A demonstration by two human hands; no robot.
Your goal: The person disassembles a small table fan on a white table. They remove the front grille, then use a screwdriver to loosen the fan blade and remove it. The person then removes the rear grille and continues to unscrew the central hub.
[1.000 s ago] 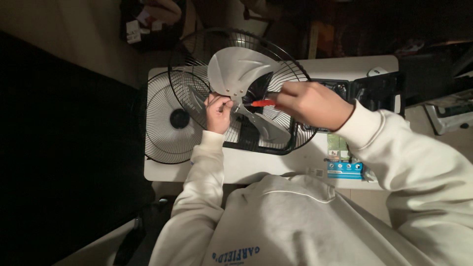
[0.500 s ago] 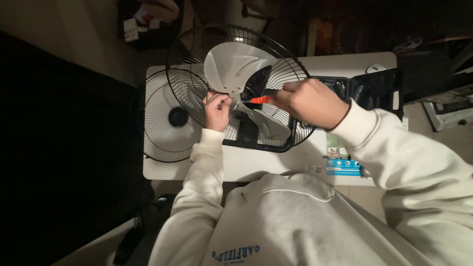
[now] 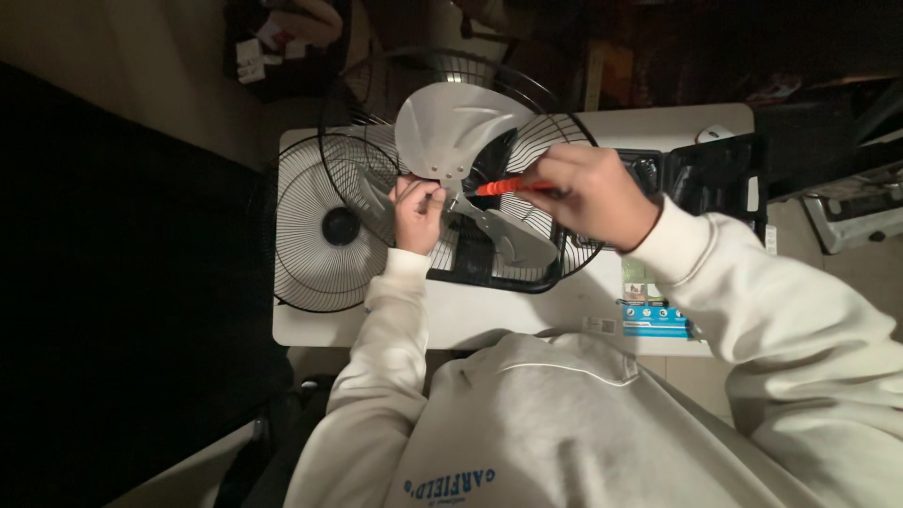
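Grey plastic blade [image 3: 461,141] at the middle of the head view, standing inside the black wire guard [image 3: 555,169] on the white table [image 3: 489,310]. Left hand [image 3: 417,214] closed at the hub, fingers pinching something small there; too small to tell what. Right hand [image 3: 583,196] wrapped around a screwdriver [image 3: 497,188] with orange shank, tip pointing to the hub, just beside the left fingers. Second guard [image 3: 324,226] lying flat at the left, partly under the first one. Open black tool case [image 3: 715,179] behind the right wrist, a blue and green packet [image 3: 654,306] near the table edge.

Judging from the look: blade light, thin and a little flexible, probably easy to crack at the edges, smooth and so rather slippery. Better to hold at the thick hub, not at the wing tips. Wire guard stiff but springy, light, good to grip at the rim. Screwdriver rigid, held firmly at the handle.
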